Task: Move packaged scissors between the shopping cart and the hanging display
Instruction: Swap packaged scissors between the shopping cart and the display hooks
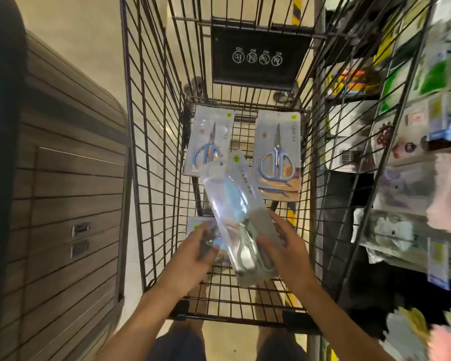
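Two hands reach into the wire shopping cart [151, 157]. The hanging display [401, 142] on the right is blurred. Two scissors packs [277, 155] lie flat at the cart's far end. The right hand [284, 246] grips a blurred pack [235, 204]; the left hand [193, 252] curls round another pack [197, 226], mostly hidden.

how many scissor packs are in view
4: two flat at the cart's far end, left and right; one held in both hands; one partly hidden under the left hand.
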The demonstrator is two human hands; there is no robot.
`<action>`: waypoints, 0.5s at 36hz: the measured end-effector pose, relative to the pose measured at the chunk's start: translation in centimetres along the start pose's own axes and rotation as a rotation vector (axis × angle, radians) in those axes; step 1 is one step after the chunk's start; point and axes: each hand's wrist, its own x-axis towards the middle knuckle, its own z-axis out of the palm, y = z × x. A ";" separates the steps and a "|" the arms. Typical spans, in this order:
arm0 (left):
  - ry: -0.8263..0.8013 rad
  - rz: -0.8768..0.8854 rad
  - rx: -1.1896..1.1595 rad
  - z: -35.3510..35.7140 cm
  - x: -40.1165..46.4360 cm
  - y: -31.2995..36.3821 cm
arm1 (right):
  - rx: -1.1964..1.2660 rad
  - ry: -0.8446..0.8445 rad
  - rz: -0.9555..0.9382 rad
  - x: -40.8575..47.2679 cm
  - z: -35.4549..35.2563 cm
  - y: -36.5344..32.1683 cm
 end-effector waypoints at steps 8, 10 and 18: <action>0.011 0.003 -0.556 0.2 1.0 3.2 | 0.050 -0.080 0.003 -0.3 2.4 0.4; 0.021 0.006 -0.599 0.3 1.3 3.4 | 0.075 -0.161 -0.016 -1.0 3.3 0.2; 0.187 0.013 -0.460 -1.5 1.1 0.7 | -0.237 -0.217 0.022 -0.4 2.6 2.2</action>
